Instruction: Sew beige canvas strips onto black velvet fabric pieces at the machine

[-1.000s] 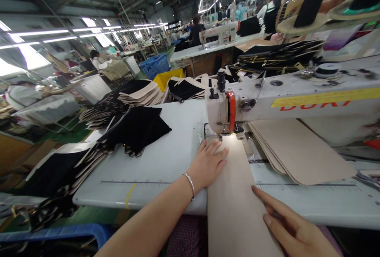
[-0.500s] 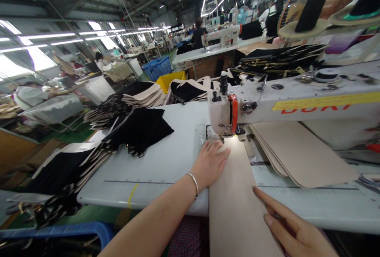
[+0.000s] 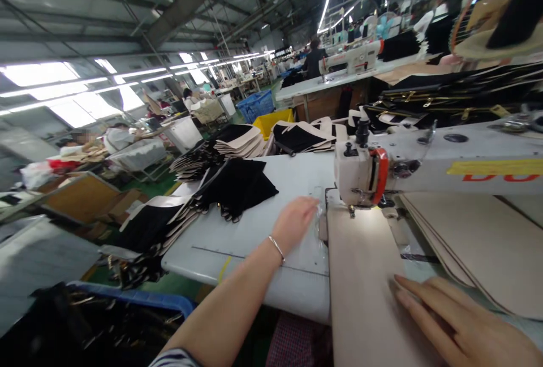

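A long beige panel [image 3: 360,276] lies under the needle and presser foot of the sewing machine [image 3: 360,172], its near end hanging over the table's front edge toward me. My left hand [image 3: 297,217] is off the panel, over the white table to its left, near the machine's plate; motion smears its fingers, and I see nothing in them. A bracelet [image 3: 278,250] circles that wrist. At the panel's right edge my right hand [image 3: 458,313] is open, fingers stretched out and tips touching or just over the panel. More beige panels [image 3: 475,231] lie stacked right of the needle, below the machine arm.
Black fabric pieces [image 3: 237,189] lie on the table's left, beside stacked black-and-beige pieces [image 3: 153,220]. A blue bin [image 3: 178,302] of black items stands below left. Zippered black pieces [image 3: 458,93] are piled behind the machine. Beyond are a yellow crate [image 3: 275,121] and other people.
My left hand has lifted off the panel near the needle and moved left over the table. My right hand still lies by the panel's right edge. The view has turned left.
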Available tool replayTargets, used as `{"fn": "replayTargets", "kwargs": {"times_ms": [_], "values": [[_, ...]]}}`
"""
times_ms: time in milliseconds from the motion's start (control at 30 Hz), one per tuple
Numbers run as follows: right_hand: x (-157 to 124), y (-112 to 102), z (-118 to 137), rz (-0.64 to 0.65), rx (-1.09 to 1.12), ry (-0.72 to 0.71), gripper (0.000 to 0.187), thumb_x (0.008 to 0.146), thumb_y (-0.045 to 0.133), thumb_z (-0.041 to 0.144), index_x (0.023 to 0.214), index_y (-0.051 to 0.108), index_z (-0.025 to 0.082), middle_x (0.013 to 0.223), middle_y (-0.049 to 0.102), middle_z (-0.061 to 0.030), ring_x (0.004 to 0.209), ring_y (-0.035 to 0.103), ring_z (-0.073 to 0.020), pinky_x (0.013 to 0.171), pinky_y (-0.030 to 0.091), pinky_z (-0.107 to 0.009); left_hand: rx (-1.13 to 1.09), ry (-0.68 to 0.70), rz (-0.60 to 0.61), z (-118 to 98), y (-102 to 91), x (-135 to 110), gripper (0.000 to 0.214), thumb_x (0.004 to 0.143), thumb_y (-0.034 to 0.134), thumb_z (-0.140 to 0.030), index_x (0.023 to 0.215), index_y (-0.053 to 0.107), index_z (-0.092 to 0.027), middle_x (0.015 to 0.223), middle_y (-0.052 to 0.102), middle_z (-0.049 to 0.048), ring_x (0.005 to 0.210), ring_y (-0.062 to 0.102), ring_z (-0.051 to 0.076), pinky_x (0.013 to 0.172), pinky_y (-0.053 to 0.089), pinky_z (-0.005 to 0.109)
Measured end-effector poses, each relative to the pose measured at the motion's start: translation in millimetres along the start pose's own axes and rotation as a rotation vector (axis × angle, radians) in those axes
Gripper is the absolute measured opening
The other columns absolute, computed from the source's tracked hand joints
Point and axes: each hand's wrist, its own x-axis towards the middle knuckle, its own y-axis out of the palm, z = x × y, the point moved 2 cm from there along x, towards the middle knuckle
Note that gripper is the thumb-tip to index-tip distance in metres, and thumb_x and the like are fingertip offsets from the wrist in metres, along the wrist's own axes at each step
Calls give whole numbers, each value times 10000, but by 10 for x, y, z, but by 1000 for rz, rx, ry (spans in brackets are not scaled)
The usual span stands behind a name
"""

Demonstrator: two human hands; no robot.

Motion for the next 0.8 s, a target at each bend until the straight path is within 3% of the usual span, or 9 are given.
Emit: {"fn": "replayTargets", "kwargs": {"times_ms": [67, 167, 267, 367, 467, 600, 667, 733, 800], "values": [[313, 60, -63, 28, -105, -136, 366, 918, 408, 312, 1216, 621, 317, 1266, 601, -1, 1138, 555, -275, 961, 473, -472, 152, -281, -80, 513, -256, -47, 351, 980, 369, -232, 1288, 519, -157, 1340, 537, 133, 1274, 467, 239, 1113, 325, 437], [755, 190, -137, 24, -172, -103, 369, 916, 456, 456, 1189, 626, 273, 1234, 605, -48, 1123, 541, -281, 945, 445, -491, 254, -459, -73, 1133, -527, -159, 384, 915, 485, -222, 1240, 524, -21, 1260, 546, 268, 1220, 493, 371, 1026, 356, 569], [945, 340, -208, 6, -198, -50, 434, 917, 443, 496, 1279, 555, 285, 1287, 571, -52, 1129, 530, -288, 904, 426, -503, 271, -450, 42, 1442, -584, -235, 348, 828, 598, -199, 1157, 603, -83, 1154, 634, 186, 1122, 583, 311, 987, 437, 437], [924, 426, -271, 5, -193, -51, 465, 925, 423, 485, 1348, 485, 301, 1328, 544, -37, 1151, 516, -271, 910, 403, -484, 280, -386, 124, 1508, -590, -286, 532, 702, 661, -99, 1224, 582, -160, 1276, 593, 109, 1183, 559, 241, 1010, 426, 307], [878, 430, -294, -9, -180, -57, 462, 926, 420, 477, 1349, 479, 303, 1339, 535, -27, 1165, 508, -256, 924, 388, -465, 327, -378, 117, 1478, -743, -339, 516, 680, 614, -50, 1188, 597, -142, 1216, 621, 119, 1132, 587, 254, 971, 448, 322], [893, 395, -269, -20, -170, -59, 447, 922, 433, 461, 1336, 496, 306, 1329, 545, -27, 1161, 514, -256, 924, 383, -453, 418, -413, -33, 1209, -1164, -420, 343, 849, 421, -89, 1147, 588, -116, 1090, 640, 152, 1063, 594, 282, 951, 437, 407], [915, 369, -242, -20, -165, -55, 444, 922, 434, 465, 1329, 504, 303, 1322, 550, -33, 1149, 520, -261, 913, 385, -451, 394, -358, -143, 877, -1302, -485, 349, 881, 395, -117, 1193, 550, -141, 1152, 616, 131, 1102, 564, 268, 986, 409, 401], [937, 333, -208, -21, -158, -46, 443, 925, 431, 476, 1323, 512, 299, 1298, 565, -40, 1133, 527, -266, 897, 389, -452, 239, -232, -172, 451, -1272, -560, 329, 895, 440, -175, 1213, 528, -171, 1118, 634, 84, 1017, 595, 225, 946, 440, 353], [955, 294, -173, -17, -148, -34, 426, 934, 422, 467, 1310, 524, 295, 1272, 580, -46, 1120, 531, -268, 881, 390, -452, -16, -42, -10, 40, -1044, -608, 300, 915, 496, -291, 1198, 543, -203, 1021, 668, 35, 891, 624, 181, 860, 483, 300]]}}
